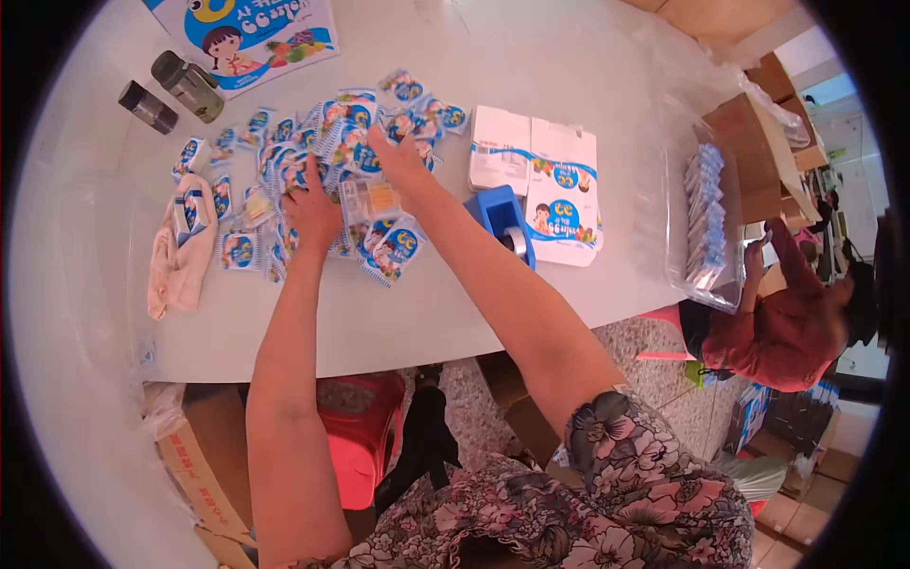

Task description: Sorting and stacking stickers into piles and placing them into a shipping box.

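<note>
Many small blue-and-white printed packets (346, 123) lie in a loose pile on the table. My left hand (313, 213) is over the pile's near side, fingers spread and touching packets. To its right, my right hand (403, 166) reaches into the pile with thumb and fingers apart; packets partly hide its fingertips. Between my wrists sits a clear packet (370, 201) with yellowish contents. A blue-and-white packet (393, 248) lies close below it. Neither hand shows a firm hold on a packet.
Flattened printed white cartons (564, 194) and a blue tape dispenser (502, 223) lie to the right. A clear tub (706, 218) holds packets. Left are a pink cloth (180, 261), a dark bottle (188, 87) and a jar (147, 106). A co-worker (787, 322) sits beyond the tub.
</note>
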### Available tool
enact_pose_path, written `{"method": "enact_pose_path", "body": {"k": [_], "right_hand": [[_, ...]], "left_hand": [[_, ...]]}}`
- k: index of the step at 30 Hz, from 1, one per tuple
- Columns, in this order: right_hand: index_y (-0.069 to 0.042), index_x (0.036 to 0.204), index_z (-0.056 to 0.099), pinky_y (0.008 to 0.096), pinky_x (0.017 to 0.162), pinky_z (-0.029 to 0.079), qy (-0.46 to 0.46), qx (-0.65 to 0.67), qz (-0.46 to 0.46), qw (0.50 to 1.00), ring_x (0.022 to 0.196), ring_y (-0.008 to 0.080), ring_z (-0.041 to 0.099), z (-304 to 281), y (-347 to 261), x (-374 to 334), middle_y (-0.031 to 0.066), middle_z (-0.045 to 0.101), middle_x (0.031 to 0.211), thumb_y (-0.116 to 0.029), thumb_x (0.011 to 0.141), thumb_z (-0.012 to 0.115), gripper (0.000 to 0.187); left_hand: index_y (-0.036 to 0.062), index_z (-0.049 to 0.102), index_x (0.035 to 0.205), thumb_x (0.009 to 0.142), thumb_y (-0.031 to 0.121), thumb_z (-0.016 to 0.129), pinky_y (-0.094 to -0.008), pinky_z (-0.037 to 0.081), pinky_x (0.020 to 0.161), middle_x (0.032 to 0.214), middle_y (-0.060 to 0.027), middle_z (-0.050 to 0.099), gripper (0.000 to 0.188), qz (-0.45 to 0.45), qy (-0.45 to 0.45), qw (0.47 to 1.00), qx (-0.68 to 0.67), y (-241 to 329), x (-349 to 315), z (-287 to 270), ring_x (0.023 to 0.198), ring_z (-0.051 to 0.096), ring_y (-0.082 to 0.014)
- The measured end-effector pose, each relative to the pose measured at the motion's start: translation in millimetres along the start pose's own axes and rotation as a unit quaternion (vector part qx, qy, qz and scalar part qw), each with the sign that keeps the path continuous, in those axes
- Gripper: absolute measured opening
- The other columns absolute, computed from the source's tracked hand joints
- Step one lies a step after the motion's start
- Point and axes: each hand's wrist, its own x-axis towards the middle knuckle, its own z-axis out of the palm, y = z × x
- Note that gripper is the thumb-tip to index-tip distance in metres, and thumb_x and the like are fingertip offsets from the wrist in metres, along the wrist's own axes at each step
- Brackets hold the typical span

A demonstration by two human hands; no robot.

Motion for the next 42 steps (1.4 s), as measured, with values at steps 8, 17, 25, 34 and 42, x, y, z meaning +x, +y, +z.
{"method": "enact_pose_path", "body": {"k": [8, 17, 25, 34, 42], "right_hand": [[0.001, 0.126, 0.058, 0.0411, 0.103, 0.045, -0.131, -0.161, -0.346, 0.915, 0.120, 0.0350, 0.059, -196.0, -1.0, -245.8, 0.0214, 0.059, 0.134, -0.013, 0.087, 0.071, 0.044], [0.004, 0.119, 0.065, 0.0289, 0.075, 0.052, 0.277, 0.004, 0.270, 0.922, 0.090, 0.0101, 0.064, -581.6, 263.4, -489.5, 0.0093, 0.072, 0.100, -0.029, 0.091, 0.073, 0.044], [0.003, 0.124, 0.065, 0.0356, 0.090, 0.048, 0.220, 0.060, 0.392, 0.891, 0.105, 0.0237, 0.062, -789.1, 385.5, -508.4, 0.0120, 0.068, 0.116, -0.060, 0.084, 0.070, 0.075], [0.001, 0.146, 0.043, 0.0380, 0.107, 0.037, 0.329, 0.290, 0.394, 0.808, 0.129, 0.0299, 0.050, -736.2, 558.4, -478.1, 0.0139, 0.050, 0.145, -0.070, 0.081, 0.066, 0.100], [-0.002, 0.152, 0.034, 0.0371, 0.114, 0.030, 0.256, 0.452, 0.342, 0.783, 0.140, 0.0305, 0.038, -678.6, 463.9, -467.8, 0.0120, 0.039, 0.156, -0.075, 0.084, 0.058, 0.103]], "left_hand": [[0.0088, 0.015, 0.158, 0.072, 0.057, 0.079, -0.0484, 0.031, 0.113, 0.147, -0.0311, 0.041, 0.118, 0.062, -0.029, 0.994, -0.088, -9.7, 2.2, -64.5, 0.137, 0.040, -0.0439], [-0.0032, 0.066, 0.109, 0.083, 0.008, 0.076, -0.0345, 0.054, 0.088, 0.105, -0.0116, 0.067, 0.030, 0.339, -0.319, 0.862, -0.202, 277.7, -402.2, -72.5, 0.093, 0.065, -0.0224], [-0.0024, 0.055, 0.122, 0.082, 0.035, 0.080, -0.0409, 0.042, 0.097, 0.121, -0.0157, 0.056, 0.061, -0.033, -0.472, 0.833, -0.287, 434.0, -642.9, 257.5, 0.114, 0.054, -0.0278], [0.0000, 0.029, 0.151, 0.049, 0.072, 0.085, -0.0489, 0.030, 0.116, 0.151, -0.0313, 0.034, 0.137, 0.181, -0.490, 0.850, 0.063, 410.7, -563.8, 463.8, 0.140, 0.034, -0.0449], [0.0115, 0.013, 0.159, 0.058, 0.077, 0.078, -0.0526, 0.023, 0.117, 0.161, -0.0283, 0.011, 0.137, 0.076, -0.520, 0.834, 0.168, 391.0, -614.7, 414.3, 0.148, 0.019, -0.0444]]}}
